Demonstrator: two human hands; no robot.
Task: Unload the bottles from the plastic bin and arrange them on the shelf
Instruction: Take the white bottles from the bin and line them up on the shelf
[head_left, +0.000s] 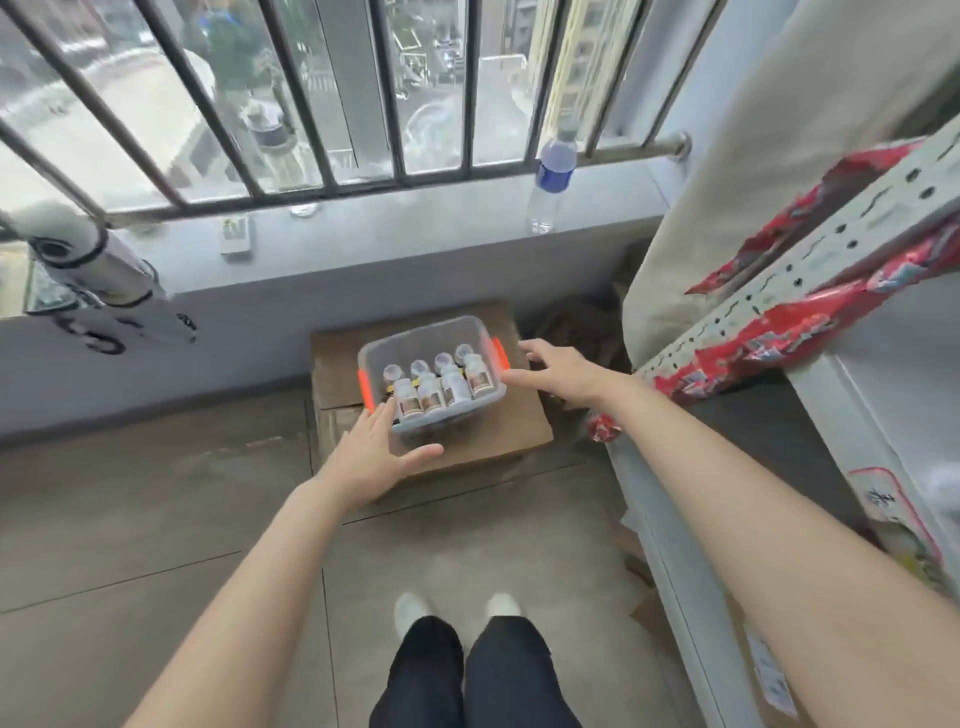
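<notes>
Both hands, left (371, 441) and right (558, 371), reach empty with fingers spread, flanking the bin (431, 374) of bottles (441, 382); gripping its sides likely comes next.

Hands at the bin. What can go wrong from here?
Left hand is at the near corner of the clear plastic bin, right hand by its orange handle: a lopsided lift may tip the four upright white bottles. Red foil packets overhanging the grey metal shelf could snag the right arm.
</notes>
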